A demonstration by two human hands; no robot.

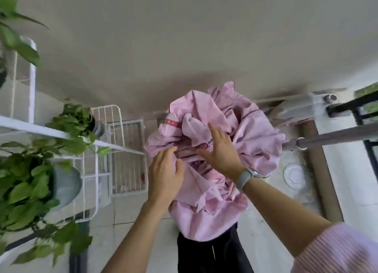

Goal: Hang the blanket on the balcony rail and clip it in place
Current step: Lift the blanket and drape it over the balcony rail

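On a balcony, seen from the head camera looking down: pale wall [163, 47] fills the upper view. White wire rack [96, 170] at left, carrying leafy potted plants [30, 191]. Dark balcony rail [356, 105] at far right edge, with a grey metal pole [337, 136] running in from the right, its capped end just beside the cloth.

Blanket [214, 201], pink, bunched in a large crumpled heap at centre, in front of the person's dark trousers [204, 256]; not on the rail, well apart from it. A red patterned strip shows on one fold, upper left of the heap.

Left hand [165, 176] lies on the heap's left side, fingers curled into the folds, gripping cloth. Right hand [222, 152] on the heap's top, fingers straight and spread, forefinger out, palm pressing the fabric; nothing pinched.

Grey watch [246, 177] on the right wrist. Striped pink sleeve [337, 250] at lower right.
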